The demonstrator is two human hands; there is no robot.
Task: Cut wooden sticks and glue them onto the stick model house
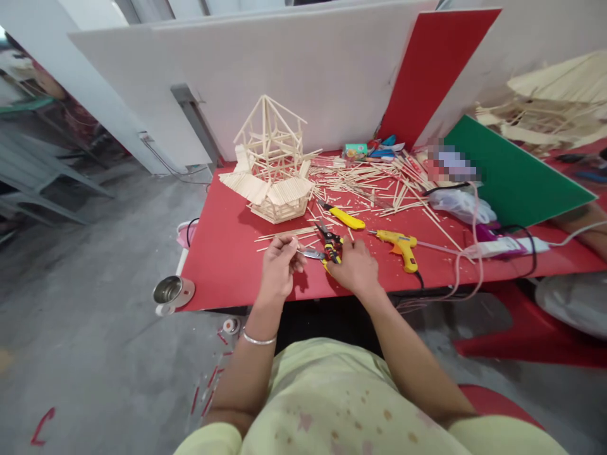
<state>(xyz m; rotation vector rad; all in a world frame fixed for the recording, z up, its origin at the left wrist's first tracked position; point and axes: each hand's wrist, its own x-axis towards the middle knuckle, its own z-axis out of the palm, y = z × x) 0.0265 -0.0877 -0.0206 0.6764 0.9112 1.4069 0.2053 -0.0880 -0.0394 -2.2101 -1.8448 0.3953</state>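
Observation:
My left hand (pixel 279 265) is closed in a pinch near the table's front edge. What lies between its fingertips is too small to make out. My right hand (pixel 356 264) is closed on a silver-bladed cutter (pixel 313 254), its handle mostly hidden; the blade points toward my left fingertips. Just beyond it lie pliers (pixel 327 235) with black, yellow and red colouring, partly covered by my right hand. A yellow utility knife (pixel 347 218) rests behind them. To the right lies a yellow glue gun (pixel 399 246). Behind my left hand stands a tower-like model (pixel 277 170) of thin wooden sticks.
Loose sticks (pixel 365 180) are strewn over the red table (pixel 227 265). A metal mug (pixel 173 292) sits at the left front corner. On the right are a green board (pixel 516 174), a power strip (pixel 509 245) and cords. A white panel (pixel 294 69) rises behind.

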